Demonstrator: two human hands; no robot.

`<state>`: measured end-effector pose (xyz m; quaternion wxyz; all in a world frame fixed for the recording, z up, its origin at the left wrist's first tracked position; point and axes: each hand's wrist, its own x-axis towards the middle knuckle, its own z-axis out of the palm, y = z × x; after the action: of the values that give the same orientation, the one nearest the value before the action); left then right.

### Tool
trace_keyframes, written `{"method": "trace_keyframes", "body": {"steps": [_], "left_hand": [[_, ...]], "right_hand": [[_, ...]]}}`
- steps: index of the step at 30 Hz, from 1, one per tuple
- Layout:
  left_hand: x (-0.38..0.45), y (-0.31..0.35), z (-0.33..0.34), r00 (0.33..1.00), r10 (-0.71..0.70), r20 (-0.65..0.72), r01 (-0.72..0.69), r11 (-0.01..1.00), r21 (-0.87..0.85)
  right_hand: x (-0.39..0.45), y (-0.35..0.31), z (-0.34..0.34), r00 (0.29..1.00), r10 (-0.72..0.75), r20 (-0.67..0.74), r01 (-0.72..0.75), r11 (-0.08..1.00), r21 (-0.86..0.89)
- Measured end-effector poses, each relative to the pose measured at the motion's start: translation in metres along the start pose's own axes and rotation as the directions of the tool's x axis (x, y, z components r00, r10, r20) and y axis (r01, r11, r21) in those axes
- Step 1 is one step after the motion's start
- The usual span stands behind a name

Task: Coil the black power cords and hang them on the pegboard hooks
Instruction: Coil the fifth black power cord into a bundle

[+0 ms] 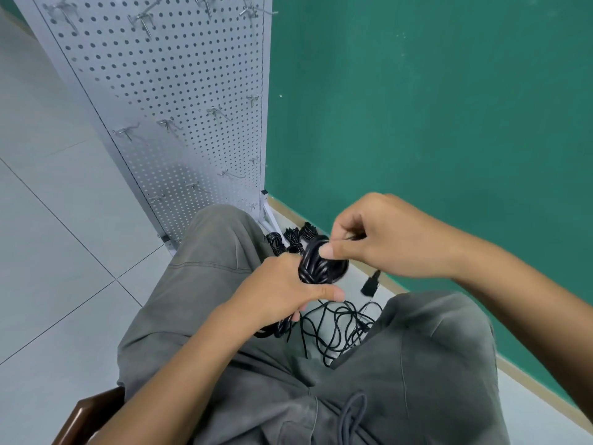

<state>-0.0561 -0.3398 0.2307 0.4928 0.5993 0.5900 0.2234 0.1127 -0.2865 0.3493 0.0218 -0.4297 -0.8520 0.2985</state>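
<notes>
Both hands grip coiled cord; loose cords underfoot, pegboard ahead.

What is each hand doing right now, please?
Left hand: grips the coiled black cord.
Right hand: pinches the same coil's top.

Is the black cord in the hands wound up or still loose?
Mostly wound: the black power cord forms a tight bundle, its plug end dangling free.
</notes>
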Motion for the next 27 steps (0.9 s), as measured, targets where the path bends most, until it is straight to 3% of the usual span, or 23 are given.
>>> {"method": "trace_keyframes", "body": {"steps": [4,9,11,14,17,20,23,27], "left_hand": [[-0.008,0.007,0.001,0.985,0.095,0.146,-0.084,0.993,-0.079],[-0.013,0.008,-0.004,0.956,0.239,0.171,-0.209,0.962,-0.179],[-0.015,0.008,-0.003,0.952,0.267,0.152,-0.234,0.95,-0.208],[-0.014,0.006,-0.003,0.946,0.309,0.097,-0.266,0.913,-0.31],[-0.011,0.001,0.0,0.966,0.257,0.027,-0.217,0.865,-0.452],[-0.009,-0.001,0.001,0.983,0.183,-0.021,-0.165,0.823,-0.544],[-0.006,0.0,0.004,0.991,0.113,-0.066,-0.127,0.709,-0.694],[-0.001,0.003,0.001,0.988,0.051,-0.147,-0.151,0.547,-0.823]], "right_hand": [[0.028,-0.007,-0.009,0.988,-0.064,0.137,0.051,0.994,0.092],[0.058,0.009,-0.004,0.951,-0.121,0.285,0.042,0.963,0.267],[0.064,0.017,0.004,0.939,-0.144,0.312,-0.005,0.902,0.432],[0.068,0.031,0.015,0.92,-0.114,0.376,-0.192,0.704,0.683],[0.068,0.048,0.029,0.944,-0.066,0.323,-0.239,0.539,0.808],[0.065,0.059,0.043,0.968,-0.021,0.251,-0.21,0.479,0.852],[0.059,0.059,0.052,0.971,-0.041,0.234,-0.201,0.383,0.902],[0.047,0.058,0.064,0.964,-0.138,0.226,-0.16,0.378,0.912]]}}
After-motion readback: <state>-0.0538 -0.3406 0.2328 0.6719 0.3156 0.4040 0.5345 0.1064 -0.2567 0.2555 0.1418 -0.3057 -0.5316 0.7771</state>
